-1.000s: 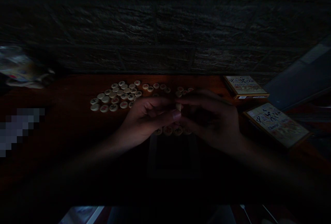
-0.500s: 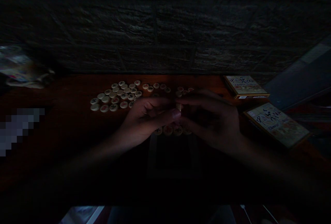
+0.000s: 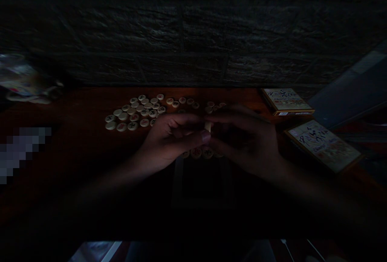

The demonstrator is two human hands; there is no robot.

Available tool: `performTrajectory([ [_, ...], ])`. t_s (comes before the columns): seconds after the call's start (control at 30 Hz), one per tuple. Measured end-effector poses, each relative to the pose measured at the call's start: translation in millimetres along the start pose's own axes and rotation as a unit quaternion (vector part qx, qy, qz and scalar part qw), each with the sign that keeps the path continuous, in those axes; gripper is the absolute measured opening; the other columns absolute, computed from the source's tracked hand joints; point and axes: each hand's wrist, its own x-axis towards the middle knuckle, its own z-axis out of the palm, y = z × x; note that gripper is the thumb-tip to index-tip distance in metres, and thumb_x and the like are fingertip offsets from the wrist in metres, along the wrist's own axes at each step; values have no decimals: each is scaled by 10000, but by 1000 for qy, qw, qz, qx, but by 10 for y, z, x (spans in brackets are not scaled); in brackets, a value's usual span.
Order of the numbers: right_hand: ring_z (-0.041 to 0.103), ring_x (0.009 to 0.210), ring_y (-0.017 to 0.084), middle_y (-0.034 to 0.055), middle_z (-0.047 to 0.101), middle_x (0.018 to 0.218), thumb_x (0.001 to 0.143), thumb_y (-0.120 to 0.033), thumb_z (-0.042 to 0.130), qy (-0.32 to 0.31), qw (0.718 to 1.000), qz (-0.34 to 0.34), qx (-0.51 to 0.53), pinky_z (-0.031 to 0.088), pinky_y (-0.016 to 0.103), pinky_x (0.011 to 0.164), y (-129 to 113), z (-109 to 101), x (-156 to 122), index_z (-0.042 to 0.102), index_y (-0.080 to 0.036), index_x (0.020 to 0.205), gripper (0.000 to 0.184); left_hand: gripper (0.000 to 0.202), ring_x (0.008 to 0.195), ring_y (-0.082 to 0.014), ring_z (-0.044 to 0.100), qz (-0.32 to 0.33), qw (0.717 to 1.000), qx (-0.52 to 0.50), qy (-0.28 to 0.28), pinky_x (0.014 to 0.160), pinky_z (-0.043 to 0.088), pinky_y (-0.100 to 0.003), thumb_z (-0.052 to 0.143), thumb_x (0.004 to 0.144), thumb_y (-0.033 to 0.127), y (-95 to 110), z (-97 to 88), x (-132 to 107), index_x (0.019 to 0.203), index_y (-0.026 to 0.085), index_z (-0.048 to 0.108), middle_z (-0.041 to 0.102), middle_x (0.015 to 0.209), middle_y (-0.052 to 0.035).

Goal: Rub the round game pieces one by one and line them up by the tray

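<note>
My left hand (image 3: 173,135) and my right hand (image 3: 249,133) meet over the middle of the table. Between their fingertips is a pale round Chinese chess piece (image 3: 207,127), turned on edge; both hands are closed on it. Just below my fingers lies a row of chess pieces (image 3: 196,152) with red or black characters, by a dark tray-like frame (image 3: 178,181). Left of my left hand, many loose chess pieces (image 3: 134,117) spread out, some with blank sides up. More pieces (image 3: 182,100) lie behind my hands, partly hidden by them.
Two illustrated boxes stand on the right, one at the back (image 3: 287,98) and one nearer (image 3: 323,145). A plastic-wrapped bundle (image 3: 24,78) sits at the far left. A dark brick-patterned wall (image 3: 181,32) rises behind the wooden table (image 3: 81,133). The light is dim.
Both hands stay nearly in place. The fingers have shifted slightly on the chess piece, and a little more of its edge shows now. The other pieces have not moved.
</note>
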Motion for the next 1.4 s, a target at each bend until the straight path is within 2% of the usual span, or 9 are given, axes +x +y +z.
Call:
performTrajectory([
  [0.07,694,960,172,91,747,1104,844,-192,837,0,1000,-2,3,554,295,802,1,-6,-4,737,-144,1173,347,183,689,-139,710,-1,1000,-8,-2,629,560,-201,861,808,199,0,3,3,981,161,815,781,834,-37],
  [0.33,699,976,173,85,751,1112,834,-158,840,6,1000,-13,9,562,301,809,-2,-9,-3,733,-165,1184,366,173,786,-158,747,-22,999,-48,0,730,593,-230,827,862,244,-2,40,6,999,140,811,799,928,-73],
  [0.47,699,983,175,76,749,1113,826,-202,857,8,1000,1,-3,568,308,825,7,3,-2,723,-177,1210,407,157,793,-137,741,-20,999,-40,1,748,583,-201,834,853,219,-5,27,6,993,154,809,791,902,-43],
  [0.57,705,1014,188,87,750,1119,826,-205,856,6,1000,-2,-1,569,318,850,15,7,3,732,-168,1185,381,127,776,-119,728,-11,999,-35,-9,722,571,-170,843,834,181,-5,13,7,953,153,810,777,867,-25],
  [0.67,705,994,179,96,750,1109,844,-195,838,2,1000,-5,7,569,306,832,6,1,7,738,-152,1164,338,140,725,-119,712,-11,999,-35,-12,672,572,-179,839,846,210,-7,11,5,971,152,812,768,842,-31],
  [0.9,705,975,182,77,754,1093,845,-201,840,9,1000,-5,5,572,313,811,-13,-6,3,739,-198,1173,343,220,763,-147,742,-30,998,-51,-3,718,596,-214,847,838,239,-13,37,-1,1032,143,807,794,926,-64],
  [1.1,712,964,195,71,756,1094,845,-232,843,7,1000,5,-4,582,335,794,-7,-4,3,728,-223,1200,372,170,759,-159,733,-20,1000,-19,8,715,591,-229,839,837,241,4,28,-6,977,153,802,781,868,-55],
  [1.23,713,993,197,76,757,1106,852,-237,837,2,1000,3,3,589,336,821,-6,-14,2,736,-212,1175,340,132,673,-138,701,-24,999,-22,2,629,566,-209,856,810,226,8,22,2,905,154,799,763,801,-35],
  [1.4,712,968,181,83,756,1091,839,-191,844,8,1000,-11,15,586,310,810,-9,-6,10,738,-182,1172,350,179,758,-141,729,-24,998,-58,-4,702,588,-214,838,844,235,1,39,3,996,146,808,794,921,-67],
])
